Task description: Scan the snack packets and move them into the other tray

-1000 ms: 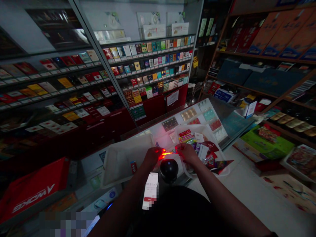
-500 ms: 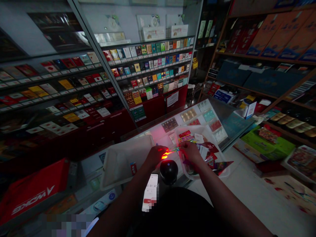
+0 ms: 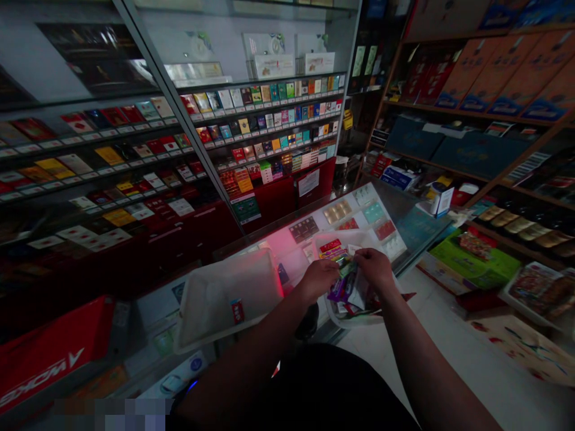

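My left hand (image 3: 320, 279) and my right hand (image 3: 375, 268) are both closed over the right-hand white bin (image 3: 344, 323). A small shiny green packet (image 3: 345, 269) is stretched between their fingertips. Under it, the bin holds a jumble of snack packets, among them a purple packet (image 3: 340, 288) and a red one (image 3: 331, 244). Behind my left forearm, a black rounded scanner (image 3: 308, 323) is mostly hidden. The left-hand white bin (image 3: 191, 326) contains one small red and blue packet (image 3: 237, 311).
The bins stand on a glass counter (image 3: 294, 227) with cigarette packs displayed inside. At the left lies a red box (image 3: 54, 353). Cigarette shelves (image 3: 265, 123) line the wall ahead. Boxes, including a green one (image 3: 476, 257), stand at the right.
Both hands have moved right with the packet, from above the scanner to over the right-hand bin. The bright red light on my left fingers is gone. My forearm now covers the phone.
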Action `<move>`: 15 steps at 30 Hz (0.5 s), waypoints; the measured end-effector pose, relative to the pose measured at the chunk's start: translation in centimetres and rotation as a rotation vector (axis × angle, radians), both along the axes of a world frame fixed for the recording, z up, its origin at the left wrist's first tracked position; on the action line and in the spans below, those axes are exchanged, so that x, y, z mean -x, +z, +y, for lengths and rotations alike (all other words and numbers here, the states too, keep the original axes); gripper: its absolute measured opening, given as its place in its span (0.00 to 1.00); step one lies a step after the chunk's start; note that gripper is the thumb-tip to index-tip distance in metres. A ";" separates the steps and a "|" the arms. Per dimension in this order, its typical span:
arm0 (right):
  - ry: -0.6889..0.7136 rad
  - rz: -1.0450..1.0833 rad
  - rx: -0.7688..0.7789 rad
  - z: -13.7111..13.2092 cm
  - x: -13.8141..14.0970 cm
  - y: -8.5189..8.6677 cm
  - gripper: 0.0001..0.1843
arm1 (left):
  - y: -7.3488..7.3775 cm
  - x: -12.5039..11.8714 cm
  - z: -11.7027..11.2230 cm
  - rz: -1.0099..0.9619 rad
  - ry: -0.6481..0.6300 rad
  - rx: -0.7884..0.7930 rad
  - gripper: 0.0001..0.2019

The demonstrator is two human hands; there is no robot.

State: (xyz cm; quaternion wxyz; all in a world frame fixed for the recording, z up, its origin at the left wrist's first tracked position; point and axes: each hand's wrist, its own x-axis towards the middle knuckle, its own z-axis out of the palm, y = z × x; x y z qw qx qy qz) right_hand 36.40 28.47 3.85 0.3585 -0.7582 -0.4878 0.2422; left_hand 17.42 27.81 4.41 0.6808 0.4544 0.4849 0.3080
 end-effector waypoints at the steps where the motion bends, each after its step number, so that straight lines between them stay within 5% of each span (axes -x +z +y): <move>1: -0.015 -0.025 0.000 -0.1 -0.3 0.2 0.15 | 0.0 -0.3 -0.1 0.016 -0.008 -0.008 0.11; 7: -0.036 -0.065 0.012 -0.5 -0.5 0.8 0.16 | 0.6 0.0 -0.7 0.000 -0.023 -0.040 0.09; 15: 0.107 -0.010 -0.059 0.9 3.2 0.8 0.15 | 1.4 4.7 -1.0 0.034 0.099 -0.090 0.08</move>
